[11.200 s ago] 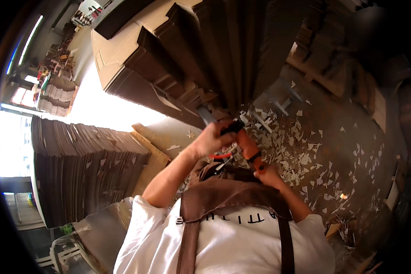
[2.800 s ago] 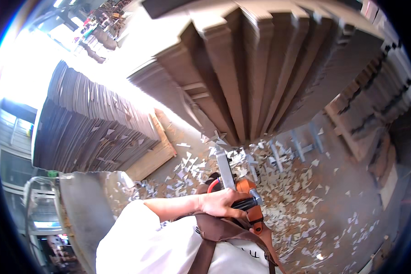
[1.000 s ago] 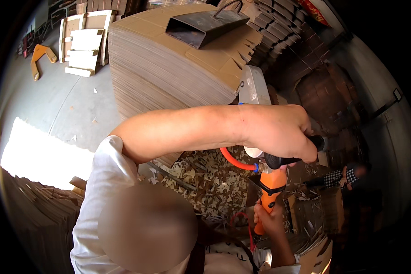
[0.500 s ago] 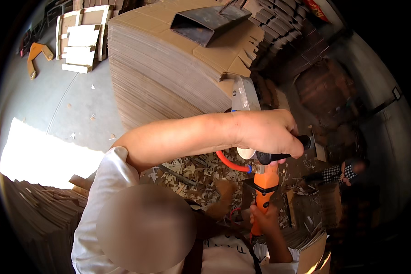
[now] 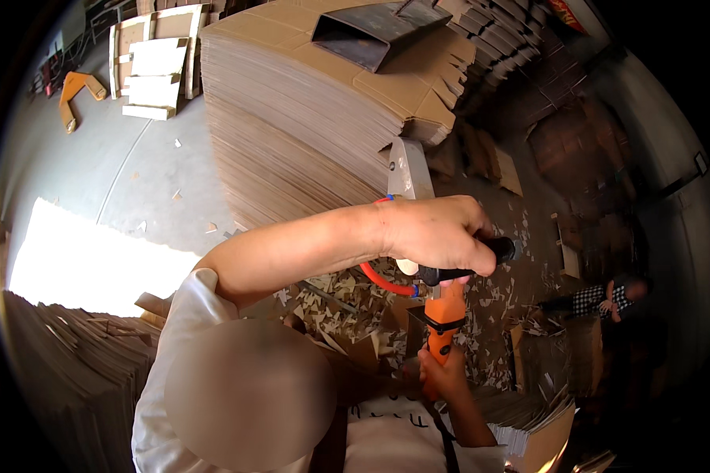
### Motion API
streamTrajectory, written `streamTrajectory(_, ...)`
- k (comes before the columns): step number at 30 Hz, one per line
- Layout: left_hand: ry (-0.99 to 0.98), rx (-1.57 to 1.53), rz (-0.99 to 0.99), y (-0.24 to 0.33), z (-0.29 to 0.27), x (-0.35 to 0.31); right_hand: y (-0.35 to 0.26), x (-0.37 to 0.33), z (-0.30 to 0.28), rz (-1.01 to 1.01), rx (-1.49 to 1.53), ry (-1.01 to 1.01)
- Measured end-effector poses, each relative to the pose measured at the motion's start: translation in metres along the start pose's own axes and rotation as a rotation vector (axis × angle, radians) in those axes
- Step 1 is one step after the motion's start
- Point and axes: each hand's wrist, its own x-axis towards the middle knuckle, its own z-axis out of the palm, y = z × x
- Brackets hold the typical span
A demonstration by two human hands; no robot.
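Note:
An orange hand-held power tool with a grey metal head and a red hose is held in both hands. My left hand is closed around its black side handle, the arm reaching across from the left. My right hand grips the orange body lower down; part of its fingers is hidden. The metal head points away from me, its tip close to the near right corner of a tall stack of cardboard sheets. That stack's near right corner has jagged, cut-out edges.
A rectangular steel tube lies on top of the stack. Cardboard scraps cover the floor under the tool. More stacked cardboard stands at lower left. A wooden pallet leans at far left. Another person is at right.
The tool and both hands have shifted left, toward the stack's near side. The surroundings appear slightly farther right in the picture.

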Motion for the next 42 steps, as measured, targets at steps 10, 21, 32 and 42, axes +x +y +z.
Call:
streamTrajectory(10, -0.078, -0.153, -0.09, -0.037, -0.006, 0.004, 0.026, -0.005, 0.021, 0.042, -0.066, 0.093)
streamTrajectory(21, -0.121, -0.07, -0.027, -0.072, -0.01, 0.0, 0.043, 0.005, 0.033, 0.102, -0.081, 0.07)
streamTrajectory(32, -0.033, -0.222, -0.157, -0.123, -0.016, 0.004, 0.091, 0.03, 0.051, 0.099, -0.116, 0.024)
streamTrajectory(42, 0.017, -0.318, -0.279, -0.173, -0.018, -0.002, 0.14, 0.048, 0.056, 0.018, -0.246, -0.09)
